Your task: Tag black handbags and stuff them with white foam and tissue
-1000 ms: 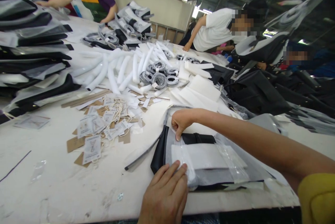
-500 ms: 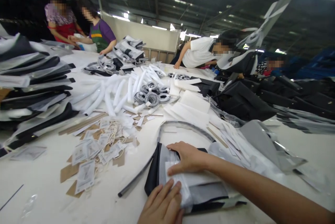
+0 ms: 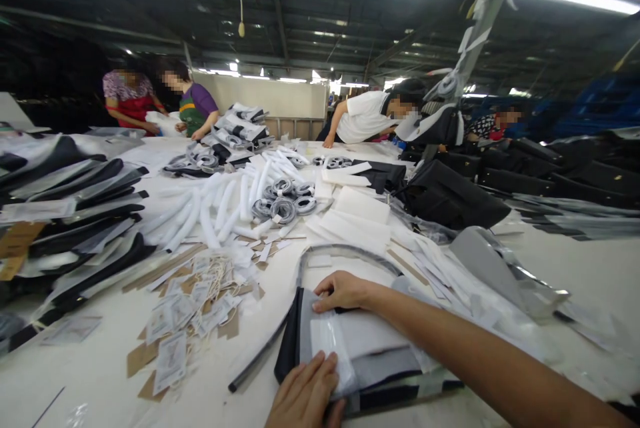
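A black handbag (image 3: pixel 287 351) with grey and white wrapping over its front lies on the table before me. Its long strap or handle (image 3: pixel 345 250), covered in clear film, arches behind it, and one dark end trails out to the left. My left hand (image 3: pixel 306 389) rests flat on the bag's near left part, fingers stretched over a clear plastic packet (image 3: pixel 334 341). Reaching in from the right, my right hand (image 3: pixel 343 291) bends its fingers and thumb together at the upper edge of the grey wrapping. What lies under its palm is hidden.
Paper tags with strings (image 3: pixel 173 361) and brown card lie left of the bag. Further back are white foam tubes (image 3: pixel 205 215), coiled grey straps (image 3: pixel 283 210) and white sheets (image 3: pixel 350 221). Stacked wrapped bags (image 3: pixel 85 235) stand left, black bags (image 3: pixel 453 198) right. Several co-workers stand beyond.
My right hand has drawn its spread fingers and thumb closer together at the wrapping's upper edge. My left hand stays on the bag. The view has tilted up.
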Demonstrator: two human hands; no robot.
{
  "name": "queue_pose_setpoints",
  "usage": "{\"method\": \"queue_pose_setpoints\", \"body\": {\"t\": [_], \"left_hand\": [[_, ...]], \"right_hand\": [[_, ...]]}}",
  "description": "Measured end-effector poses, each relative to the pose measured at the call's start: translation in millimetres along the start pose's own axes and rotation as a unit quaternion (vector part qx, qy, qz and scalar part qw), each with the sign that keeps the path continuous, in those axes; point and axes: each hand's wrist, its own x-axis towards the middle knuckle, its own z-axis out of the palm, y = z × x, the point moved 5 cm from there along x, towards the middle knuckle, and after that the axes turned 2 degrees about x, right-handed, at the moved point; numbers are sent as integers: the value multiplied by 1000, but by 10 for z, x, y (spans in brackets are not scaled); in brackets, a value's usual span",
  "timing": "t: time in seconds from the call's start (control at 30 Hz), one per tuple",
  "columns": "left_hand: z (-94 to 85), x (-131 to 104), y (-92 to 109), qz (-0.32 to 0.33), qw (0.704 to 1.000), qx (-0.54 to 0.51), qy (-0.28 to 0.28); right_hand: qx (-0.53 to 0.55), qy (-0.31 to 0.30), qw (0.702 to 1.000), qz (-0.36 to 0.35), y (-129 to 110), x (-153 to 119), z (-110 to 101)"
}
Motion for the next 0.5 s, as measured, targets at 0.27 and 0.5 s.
{"method": "queue_pose_setpoints", "body": {"t": [0.27,0.5], "left_hand": [[-172,119,142,-43,999,8,-5],[-293,162,199,-36,999,-25,-20]], "right_hand": [[-68,61,996,15,3,47,12],[-170,167,969,-63,-394,-374,-194]]}}
